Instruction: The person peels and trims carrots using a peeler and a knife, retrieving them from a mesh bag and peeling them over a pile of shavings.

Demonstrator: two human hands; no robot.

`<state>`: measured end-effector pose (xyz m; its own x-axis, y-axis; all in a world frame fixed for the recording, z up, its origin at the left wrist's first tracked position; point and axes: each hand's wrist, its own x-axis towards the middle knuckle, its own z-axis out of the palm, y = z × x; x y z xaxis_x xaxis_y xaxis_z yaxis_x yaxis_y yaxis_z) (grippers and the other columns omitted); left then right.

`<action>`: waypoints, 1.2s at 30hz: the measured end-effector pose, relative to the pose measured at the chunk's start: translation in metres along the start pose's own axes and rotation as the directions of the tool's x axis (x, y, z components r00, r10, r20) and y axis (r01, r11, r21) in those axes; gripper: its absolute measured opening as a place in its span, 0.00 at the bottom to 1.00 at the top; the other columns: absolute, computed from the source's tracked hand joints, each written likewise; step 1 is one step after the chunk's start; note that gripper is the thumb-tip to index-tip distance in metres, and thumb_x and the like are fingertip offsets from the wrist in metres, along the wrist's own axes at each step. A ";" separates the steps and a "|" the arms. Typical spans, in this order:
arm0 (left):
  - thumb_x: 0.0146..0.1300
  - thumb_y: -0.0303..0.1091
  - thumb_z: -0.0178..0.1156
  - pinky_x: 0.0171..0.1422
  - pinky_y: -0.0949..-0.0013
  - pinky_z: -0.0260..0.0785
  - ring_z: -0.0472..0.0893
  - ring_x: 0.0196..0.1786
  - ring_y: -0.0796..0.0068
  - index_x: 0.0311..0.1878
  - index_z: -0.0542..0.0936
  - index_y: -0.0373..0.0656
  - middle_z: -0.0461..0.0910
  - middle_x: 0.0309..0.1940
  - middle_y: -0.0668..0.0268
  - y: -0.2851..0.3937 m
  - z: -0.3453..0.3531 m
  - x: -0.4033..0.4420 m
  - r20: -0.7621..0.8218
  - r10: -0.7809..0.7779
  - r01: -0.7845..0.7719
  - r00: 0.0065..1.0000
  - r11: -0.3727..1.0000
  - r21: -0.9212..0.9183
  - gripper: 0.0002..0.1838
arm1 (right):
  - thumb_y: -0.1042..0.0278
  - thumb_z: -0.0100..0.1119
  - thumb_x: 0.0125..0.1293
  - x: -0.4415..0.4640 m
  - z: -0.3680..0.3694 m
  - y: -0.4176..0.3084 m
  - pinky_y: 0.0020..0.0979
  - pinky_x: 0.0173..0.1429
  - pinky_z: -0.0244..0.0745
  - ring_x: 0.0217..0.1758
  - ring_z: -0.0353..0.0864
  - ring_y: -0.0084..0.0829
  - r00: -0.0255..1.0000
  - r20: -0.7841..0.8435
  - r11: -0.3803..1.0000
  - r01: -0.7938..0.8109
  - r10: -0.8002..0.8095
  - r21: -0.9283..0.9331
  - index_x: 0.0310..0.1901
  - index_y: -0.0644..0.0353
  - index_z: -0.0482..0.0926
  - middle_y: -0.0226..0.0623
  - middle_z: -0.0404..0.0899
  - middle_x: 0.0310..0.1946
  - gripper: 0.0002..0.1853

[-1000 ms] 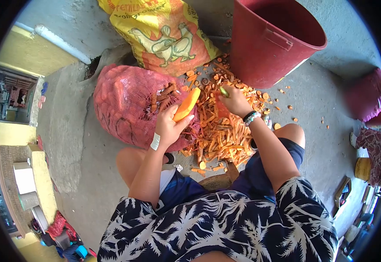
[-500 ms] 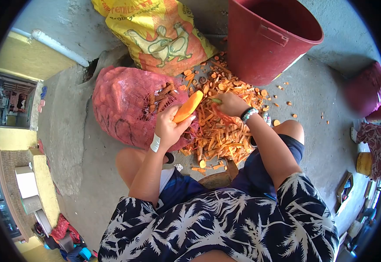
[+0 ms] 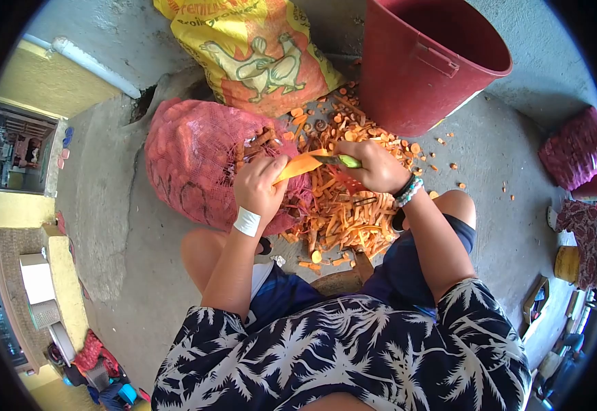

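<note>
My left hand (image 3: 260, 185) is closed around a peeled orange carrot (image 3: 300, 166) that points toward the right. In my right hand (image 3: 375, 166) is a small tool with a green handle (image 3: 349, 161); its dark blade (image 3: 326, 159) lies against the carrot's far end. Below both hands, a heap of orange peelings and cut pieces (image 3: 353, 222) covers the floor. Just left of the heap stands a red mesh sack (image 3: 192, 161) of carrots, torn open on its right side.
A yellow printed sack (image 3: 260, 61) leans at the back beside a tall red bin (image 3: 418, 75). Loose carrot slices lie right of the heap. A purple-red bundle (image 3: 572, 151) and a yellow container (image 3: 567, 264) are at the far right.
My right hand has come up from over the heap, bringing the blade to the carrot. The carrot has tilted flatter, and my left hand has turned knuckles up.
</note>
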<state>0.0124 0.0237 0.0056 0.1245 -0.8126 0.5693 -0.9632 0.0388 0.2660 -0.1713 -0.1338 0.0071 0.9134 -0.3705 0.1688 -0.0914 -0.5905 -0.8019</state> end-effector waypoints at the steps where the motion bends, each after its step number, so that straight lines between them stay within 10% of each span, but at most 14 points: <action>1: 0.40 0.25 0.63 0.31 0.64 0.67 0.75 0.28 0.63 0.38 0.77 0.44 0.76 0.27 0.64 0.001 -0.001 0.000 0.011 0.008 -0.008 1.000 1.000 0.023 0.17 | 0.74 0.53 0.52 0.000 0.001 0.004 0.39 0.32 0.67 0.28 0.75 0.44 0.998 0.036 0.998 -0.047 0.049 -0.052 0.36 0.63 0.73 0.46 0.73 0.22 0.09; 4: 0.43 0.28 0.64 0.38 0.63 0.68 0.75 0.33 0.55 0.40 0.77 0.39 0.75 0.29 0.57 0.000 0.000 -0.005 -0.016 0.043 -0.044 0.999 0.997 -0.062 0.17 | 0.66 0.52 0.53 -0.002 0.003 0.028 0.40 0.37 0.71 0.32 0.77 0.46 0.893 0.068 0.865 -0.409 0.446 -0.291 0.33 0.61 0.75 0.46 0.77 0.26 0.09; 8: 0.50 0.31 0.64 0.39 0.69 0.67 0.76 0.34 0.64 0.38 0.76 0.38 0.76 0.30 0.61 0.005 0.012 -0.006 -0.059 -0.138 0.114 0.989 0.945 -0.306 0.13 | 0.64 0.54 0.54 -0.008 0.019 0.072 0.39 0.39 0.72 0.35 0.78 0.44 0.877 -0.093 0.813 -0.473 0.472 -0.339 0.36 0.61 0.76 0.47 0.78 0.30 0.11; 10: 0.54 0.34 0.63 0.38 0.71 0.65 0.73 0.31 0.73 0.38 0.76 0.38 0.73 0.27 0.67 -0.006 0.033 -0.018 0.193 -0.530 0.501 0.826 0.532 -0.683 0.12 | 0.64 0.55 0.54 -0.006 0.023 0.073 0.38 0.40 0.72 0.35 0.79 0.42 0.871 -0.152 0.822 -0.491 0.467 -0.289 0.37 0.61 0.76 0.48 0.78 0.30 0.11; 14: 0.54 0.28 0.64 0.40 0.76 0.64 0.73 0.34 0.80 0.35 0.75 0.38 0.73 0.29 0.71 -0.018 0.047 -0.026 0.369 -0.569 0.590 0.734 0.268 -0.761 0.09 | 0.69 0.57 0.56 -0.005 0.042 0.078 0.32 0.31 0.71 0.26 0.76 0.31 0.775 -0.128 0.749 -0.532 0.618 0.394 0.36 0.65 0.73 0.39 0.76 0.24 0.10; 16: 0.54 0.25 0.63 0.42 0.76 0.68 0.76 0.35 0.78 0.36 0.75 0.37 0.74 0.31 0.70 -0.013 0.040 -0.018 0.385 -0.601 0.578 0.700 0.161 -0.800 0.08 | 0.71 0.55 0.58 -0.002 0.039 0.059 0.26 0.23 0.64 0.20 0.70 0.23 0.695 0.213 0.266 -0.514 0.687 0.816 0.37 0.62 0.72 0.31 0.73 0.20 0.07; 22: 0.57 0.26 0.54 0.44 0.69 0.77 0.80 0.40 0.65 0.43 0.74 0.34 0.78 0.41 0.56 -0.007 0.020 -0.002 0.658 -0.464 0.355 0.593 -0.583 -0.731 0.11 | 0.73 0.53 0.60 -0.003 0.043 0.033 0.18 0.20 0.51 0.20 0.63 0.13 0.802 0.338 0.154 -0.462 0.493 0.873 0.48 0.57 0.67 0.23 0.71 0.28 0.14; 24: 0.57 0.28 0.53 0.45 0.69 0.76 0.80 0.41 0.65 0.46 0.73 0.33 0.77 0.42 0.54 -0.008 0.018 -0.004 0.647 -0.422 0.377 0.635 -0.561 -0.737 0.14 | 0.75 0.51 0.60 -0.003 0.044 0.035 0.17 0.20 0.50 0.20 0.62 0.12 0.847 0.288 0.151 -0.389 0.447 0.909 0.46 0.58 0.69 0.24 0.71 0.29 0.12; 28: 0.53 0.25 0.57 0.43 0.72 0.73 0.79 0.39 0.75 0.54 0.69 0.35 0.77 0.42 0.58 -0.019 0.015 -0.009 0.763 -0.142 0.765 0.630 -0.052 -0.642 0.23 | 0.78 0.48 0.59 0.000 0.031 0.037 0.22 0.23 0.61 0.24 0.69 0.19 0.858 0.266 0.320 -0.426 0.439 0.847 0.42 0.60 0.72 0.28 0.74 0.33 0.10; 31: 0.49 0.23 0.56 0.43 0.76 0.68 0.74 0.36 0.81 0.55 0.68 0.35 0.74 0.39 0.67 -0.002 0.023 -0.018 0.791 -0.166 0.793 0.589 0.307 -0.526 0.26 | 0.78 0.49 0.54 0.003 0.037 0.035 0.32 0.35 0.71 0.30 0.76 0.30 0.992 -0.123 0.962 0.060 -0.028 0.266 0.42 0.63 0.72 0.36 0.78 0.31 0.12; 36: 0.55 0.34 0.60 0.34 0.76 0.64 0.71 0.29 0.83 0.46 0.74 0.37 0.74 0.28 0.72 0.008 0.037 -0.021 0.775 -0.298 0.816 0.557 0.369 -0.445 0.16 | 0.78 0.51 0.53 0.000 0.022 0.030 0.34 0.37 0.70 0.31 0.77 0.35 0.935 -0.103 0.941 -0.336 0.339 0.047 0.40 0.62 0.73 0.44 0.77 0.26 0.11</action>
<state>-0.0066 0.0198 -0.0333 0.1720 -0.9149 -0.3651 -0.1476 -0.3904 0.9087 -0.1654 -0.1357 -0.0296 0.7819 -0.6210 -0.0552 -0.3747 -0.3972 -0.8378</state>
